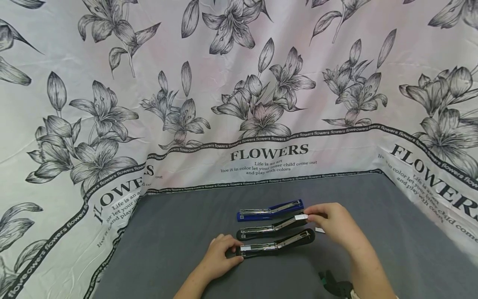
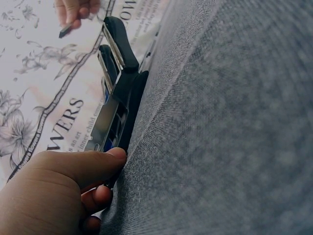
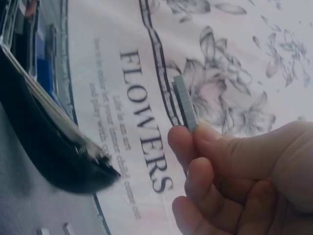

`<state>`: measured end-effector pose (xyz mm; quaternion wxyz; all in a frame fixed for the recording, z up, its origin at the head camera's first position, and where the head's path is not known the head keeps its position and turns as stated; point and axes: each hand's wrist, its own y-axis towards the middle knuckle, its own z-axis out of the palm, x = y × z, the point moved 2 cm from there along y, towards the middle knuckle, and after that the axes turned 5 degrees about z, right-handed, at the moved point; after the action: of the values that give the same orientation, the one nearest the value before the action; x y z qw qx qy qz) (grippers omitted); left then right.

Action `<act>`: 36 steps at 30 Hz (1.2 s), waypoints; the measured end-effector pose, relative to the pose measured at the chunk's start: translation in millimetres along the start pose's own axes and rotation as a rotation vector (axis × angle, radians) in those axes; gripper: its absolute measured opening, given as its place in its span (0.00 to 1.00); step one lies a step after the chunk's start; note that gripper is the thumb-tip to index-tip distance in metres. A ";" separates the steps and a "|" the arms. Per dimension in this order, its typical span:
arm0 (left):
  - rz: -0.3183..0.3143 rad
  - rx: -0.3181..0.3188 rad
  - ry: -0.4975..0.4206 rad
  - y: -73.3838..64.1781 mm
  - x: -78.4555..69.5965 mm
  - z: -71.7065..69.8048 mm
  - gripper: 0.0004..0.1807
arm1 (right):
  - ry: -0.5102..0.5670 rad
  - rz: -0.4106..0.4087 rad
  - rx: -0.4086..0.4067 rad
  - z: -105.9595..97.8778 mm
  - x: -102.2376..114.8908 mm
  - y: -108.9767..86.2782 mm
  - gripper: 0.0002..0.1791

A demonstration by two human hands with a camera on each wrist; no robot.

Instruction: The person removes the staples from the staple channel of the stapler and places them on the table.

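Three opened staplers lie one behind another on the grey cloth: a blue stapler [image 1: 270, 212] farthest, a black stapler [image 1: 261, 231] in the middle, and another black stapler [image 1: 278, 246] nearest. My left hand [image 1: 221, 256] pinches the left end of the nearest one between thumb and fingers, as the left wrist view also shows. A light strip shows in that stapler's tray. My right hand [image 1: 330, 222] pinches a short strip of staples [image 3: 186, 103] between thumb and forefinger. It is held up beyond the staplers' right ends, and its other fingers are curled.
A small pale strip [image 1: 319, 230] lies on the grey cloth [image 1: 179, 224], beneath the right hand. Near the right forearm is a dark object with a green part [image 1: 334, 284]; its kind is unclear. Flower-printed fabric [image 1: 261, 158] hangs behind and along the sides.
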<state>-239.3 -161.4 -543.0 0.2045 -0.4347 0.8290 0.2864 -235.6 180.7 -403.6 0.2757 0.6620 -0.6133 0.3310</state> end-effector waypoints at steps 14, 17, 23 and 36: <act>-0.004 0.004 0.004 0.4 -0.9 -0.8 0.16 | -0.062 0.092 0.104 -30.2 -44.9 3.4 0.10; -0.003 0.003 0.004 0.4 -1.0 -1.0 0.16 | -0.070 0.100 0.129 -30.4 -56.9 6.4 0.08; 0.002 0.000 0.013 0.0 -0.2 -0.2 0.16 | -0.044 0.120 0.201 -20.4 -75.8 10.4 0.06; 0.003 0.007 0.015 0.2 1.1 -0.3 0.17 | -0.095 0.282 0.255 4.7 -87.0 12.5 0.08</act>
<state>-240.1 -162.1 -543.4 0.1995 -0.4349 0.8321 0.2805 -250.0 230.6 -474.6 0.1113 0.6139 -0.6653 0.4099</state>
